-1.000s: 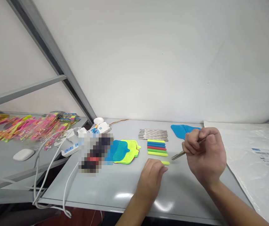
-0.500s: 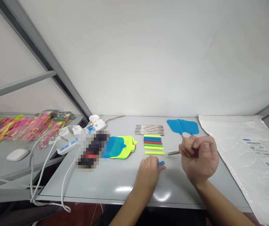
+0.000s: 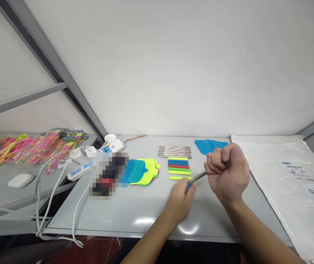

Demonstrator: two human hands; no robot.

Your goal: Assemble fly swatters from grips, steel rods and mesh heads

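Note:
My left hand [image 3: 179, 201] is closed round a short blue handle sleeve [image 3: 188, 187], whose end shows by the thumb. My right hand [image 3: 228, 178] makes a fist round a thin metal rod [image 3: 199, 176]. The rod's free end meets the blue sleeve; how far in it sits cannot be made out. Just beyond my right fist lie blue fly swatter heads [image 3: 210, 146], partly covered by the hand. Past my left hand are a single yellow sleeve [image 3: 179, 178] and a row of coloured sleeves [image 3: 178, 165]. Several metal rods [image 3: 174, 151] lie side by side behind them.
Blue and yellow mesh swatter heads [image 3: 147, 174] are stacked left of the sleeves, beside a pixelated patch. A power strip [image 3: 81, 171] with white cables [image 3: 48, 203] occupies the left. Bagged pink items [image 3: 40, 148] lie farther left. A white plastic mailer [image 3: 278, 165] covers the right side.
Both hands have moved closer together. My left hand has turned and shifted slightly right, and the rod's end now meets the blue sleeve, where before there was a gap.

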